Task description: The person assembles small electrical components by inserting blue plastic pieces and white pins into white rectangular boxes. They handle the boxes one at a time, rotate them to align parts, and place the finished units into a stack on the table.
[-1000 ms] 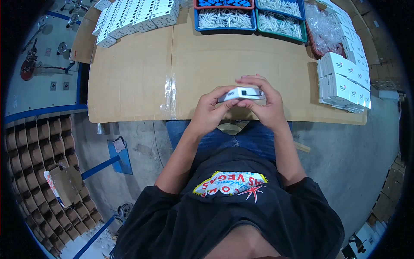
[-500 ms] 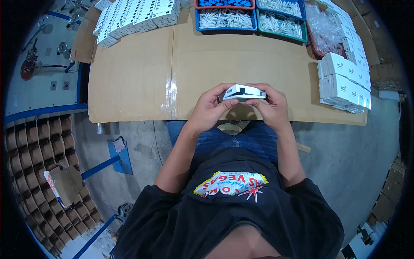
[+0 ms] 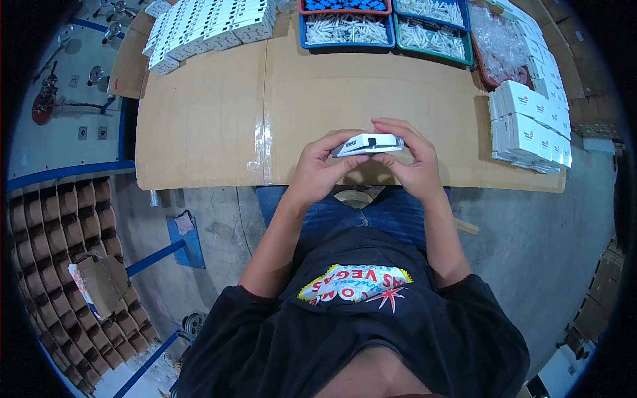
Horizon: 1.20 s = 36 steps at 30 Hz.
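Note:
A small flat white box [image 3: 368, 144] with a black square on its near side is held up above the table's front edge. My left hand [image 3: 323, 166] is closed on its left end, thumb at the near side and fingers behind. At the right end, my right hand [image 3: 417, 161] has its thumb against the near lower edge. Its fingers stretch along the far side, the upper ones raised a little above the box. Part of the box is hidden behind the fingers.
Stacked white boxes stand at the far left [image 3: 212, 30] and the right [image 3: 531, 129] of the cardboard-covered table [image 3: 199, 119]. At the back are a blue tray [image 3: 348, 45] and a green tray [image 3: 434, 58] of small white parts, beside a clear plastic bag pile [image 3: 497, 50].
The box has shifted slightly left and lies flatter, its dark gap narrower. My right fingers have lifted and straightened along its far side.

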{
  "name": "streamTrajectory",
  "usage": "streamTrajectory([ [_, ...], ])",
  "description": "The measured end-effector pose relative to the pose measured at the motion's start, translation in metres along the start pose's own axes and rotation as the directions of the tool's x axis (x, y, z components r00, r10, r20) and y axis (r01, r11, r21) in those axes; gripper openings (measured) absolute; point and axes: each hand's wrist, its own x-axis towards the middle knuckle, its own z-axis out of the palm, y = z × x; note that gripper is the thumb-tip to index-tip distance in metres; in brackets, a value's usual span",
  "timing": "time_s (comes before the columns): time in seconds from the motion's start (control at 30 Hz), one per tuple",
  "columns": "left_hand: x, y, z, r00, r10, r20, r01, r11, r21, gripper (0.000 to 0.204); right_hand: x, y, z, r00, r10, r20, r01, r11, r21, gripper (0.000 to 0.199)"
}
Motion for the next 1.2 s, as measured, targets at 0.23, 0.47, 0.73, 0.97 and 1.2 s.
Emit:
streamTrajectory([
  [0.23, -0.001, -0.001, 0.004, 0.999, 0.048, -0.014, -0.046, 0.994, 0.103, 0.034, 0.001, 0.004, 0.0, 0.993, -0.109, 0.052, 0.111, 0.993, -0.027, 0.037],
  [0.47, 0.001, 0.0, 0.001, 0.998, 0.067, -0.018, -0.063, 0.985, 0.163, 0.032, -0.002, 0.007, 0.001, 0.996, -0.075, 0.049, 0.076, 0.997, -0.031, 0.033],
  [0.73, 0.002, -0.005, -0.003, 0.999, -0.043, -0.032, 0.045, 0.998, 0.047, 0.034, -0.003, 0.005, 0.009, 0.999, 0.051, -0.02, -0.05, 0.998, 0.046, 0.031],
  [0.97, 0.002, -0.001, -0.019, 0.999, -0.039, 0.016, 0.04, 0.996, -0.081, 0.038, -0.009, 0.017, 0.004, 0.981, 0.192, 0.017, -0.193, 0.972, 0.137, 0.032],
  [1.2, 0.001, 0.002, -0.019, 0.999, -0.038, 0.031, 0.04, 0.997, -0.073, 0.044, -0.011, 0.02, 0.007, 0.985, 0.17, 0.027, -0.172, 0.963, 0.209, 0.03],
])
